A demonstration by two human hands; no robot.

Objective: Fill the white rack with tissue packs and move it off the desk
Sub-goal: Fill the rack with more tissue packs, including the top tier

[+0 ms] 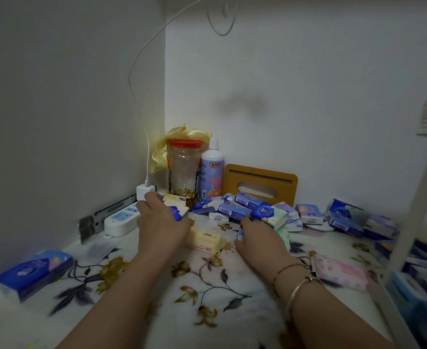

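Several small tissue packs lie in a heap along the back of the flowered desk. My left hand grips a small stack of packs, cream and blue, near the power strip. My right hand is curled round a mint-green pack at the near edge of the heap. A cream-yellow pack lies between both hands. The white rack stands at the right edge, blurred, with blue packs on its shelves. A pink pack lies beside it.
A white power strip with a plugged charger sits at the back left. A red-lidded jar, a white bottle and a brown wooden holder stand in the corner. A large blue tissue pack lies at the left.
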